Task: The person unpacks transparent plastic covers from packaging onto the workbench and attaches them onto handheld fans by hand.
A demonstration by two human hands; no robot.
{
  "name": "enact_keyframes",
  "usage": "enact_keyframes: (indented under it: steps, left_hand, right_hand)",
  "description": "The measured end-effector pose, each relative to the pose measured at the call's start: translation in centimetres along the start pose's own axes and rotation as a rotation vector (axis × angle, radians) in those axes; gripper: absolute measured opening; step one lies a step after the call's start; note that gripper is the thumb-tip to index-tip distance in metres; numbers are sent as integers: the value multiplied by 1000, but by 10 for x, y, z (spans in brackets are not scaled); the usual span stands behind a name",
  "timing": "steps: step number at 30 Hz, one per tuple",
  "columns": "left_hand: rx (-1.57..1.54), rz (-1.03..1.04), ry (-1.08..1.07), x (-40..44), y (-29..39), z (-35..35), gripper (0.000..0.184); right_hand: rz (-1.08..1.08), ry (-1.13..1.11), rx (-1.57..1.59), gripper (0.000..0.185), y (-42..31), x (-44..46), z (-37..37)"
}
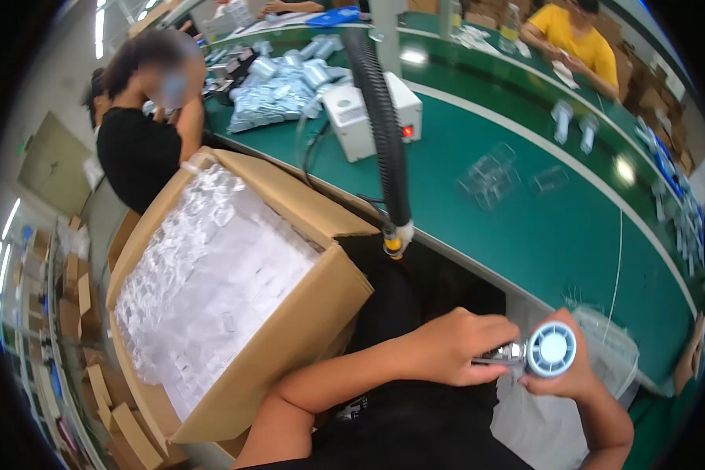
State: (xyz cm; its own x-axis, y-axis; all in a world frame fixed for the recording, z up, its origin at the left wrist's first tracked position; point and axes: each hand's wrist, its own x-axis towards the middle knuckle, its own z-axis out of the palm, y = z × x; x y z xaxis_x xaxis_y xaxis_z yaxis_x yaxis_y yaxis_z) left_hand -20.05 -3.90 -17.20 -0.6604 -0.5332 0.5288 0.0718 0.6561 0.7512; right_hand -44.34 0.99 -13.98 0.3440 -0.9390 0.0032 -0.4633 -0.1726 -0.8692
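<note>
Pale blue part (553, 350), green worktop (509, 243).
The part's face shows a spoked ring (534, 350) around a whitish disc; the box (313, 305) is brown, the machine (348, 106) white with a red switch (408, 131), the hose (380, 125) black, a co-worker's shirt (576, 45) yellow.

Carton (313, 313) with plastic pieces (211, 258) in it at left, left hand (471, 348) just left of right hand (586, 370) and its round part (552, 349), bench (525, 258) ahead bearing metal box (352, 125) between bagged parts (266, 103) and plastic cases (489, 176).
</note>
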Motion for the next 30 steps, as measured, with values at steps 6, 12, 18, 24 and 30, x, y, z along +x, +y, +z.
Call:
enact_keyframes:
  steps: [6, 12, 18, 24, 30]
  left_hand:
    - [-2, -335, 200, 10, -38, 21, 31]
    - [-899, -318, -61, 0, -44, -5, 62]
    - [-970, -77, 44, -18, -41, 25, 26]
    - [-939, -131, 56, -18, -28, 30, 19]
    - [-836, -149, 117, 4, -23, 36, 15]
  right_hand:
    - [163, -77, 460, 66, 46, 64, -9]
    - [330, -200, 587, 76, 40, 46, -24]
    - [396, -231, 724, 70, 57, 34, -23]
    - [375, -269, 764, 71, 64, 29, -19]
    - [405, -192, 1169, 64, 84, 33, 3]
